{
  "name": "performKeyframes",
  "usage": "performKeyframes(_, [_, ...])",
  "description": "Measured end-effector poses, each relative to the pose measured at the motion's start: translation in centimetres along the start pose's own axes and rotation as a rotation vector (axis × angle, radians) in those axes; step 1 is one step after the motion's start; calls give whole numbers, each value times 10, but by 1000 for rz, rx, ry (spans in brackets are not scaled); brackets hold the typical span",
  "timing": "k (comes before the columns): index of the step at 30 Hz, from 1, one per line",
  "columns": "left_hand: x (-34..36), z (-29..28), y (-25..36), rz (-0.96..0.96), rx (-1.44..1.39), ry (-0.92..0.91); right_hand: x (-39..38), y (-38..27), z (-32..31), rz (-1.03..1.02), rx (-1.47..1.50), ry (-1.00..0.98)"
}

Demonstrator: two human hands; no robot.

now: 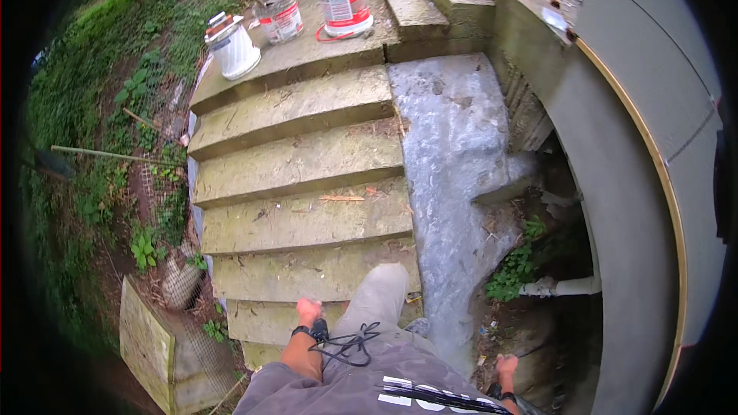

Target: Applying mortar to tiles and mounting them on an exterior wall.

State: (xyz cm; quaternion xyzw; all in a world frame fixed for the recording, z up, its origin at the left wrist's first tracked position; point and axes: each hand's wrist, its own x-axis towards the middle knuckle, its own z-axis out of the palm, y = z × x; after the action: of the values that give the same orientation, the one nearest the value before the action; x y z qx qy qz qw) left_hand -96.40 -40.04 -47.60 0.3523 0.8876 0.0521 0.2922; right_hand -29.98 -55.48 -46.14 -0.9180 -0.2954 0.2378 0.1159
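Note:
My left hand [310, 311] hangs in front of my left thigh, above the lower concrete steps [307, 219]. Its fingers are curled closed, and nothing shows in them. A dark band [314, 330] circles that wrist. Low on the right, my right hand [506, 369] is closed too. A thin dark line sticks out beside its fingers; what it belongs to is too small to make out. Loose dark drawstrings [350, 346] dangle at my waist. One knee in light trousers [380, 288] is raised over a step.
Three buckets stand on the upper landing: a white one with things on top [232, 50], a grey-and-red one [279, 19], and a white-and-red one [346, 9]. A rough grey slope [446, 146] borders the steps, with a pipe [573, 287] in the hollow beyond. Plants and netting lie left.

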Motion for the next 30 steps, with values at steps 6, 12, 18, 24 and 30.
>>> performKeyframes(6, [1,2,-39,-128,171,-236,44,-113,4,-98,-183,-49])
performKeyframes(12, [57,-31,-12,-427,-570,-159,31,-255,-9,-89,-325,-144])
performKeyframes(18, [166,-110,54,299,-53,205,0,-401,-81,-123,-307,-267])
performKeyframes(24, [243,-199,188,68,-442,175,16,-445,-95,-270,-199,-155])
performKeyframes(30, [256,-198,186,-115,-373,47,63,-486,-51,-308,-146,-286])
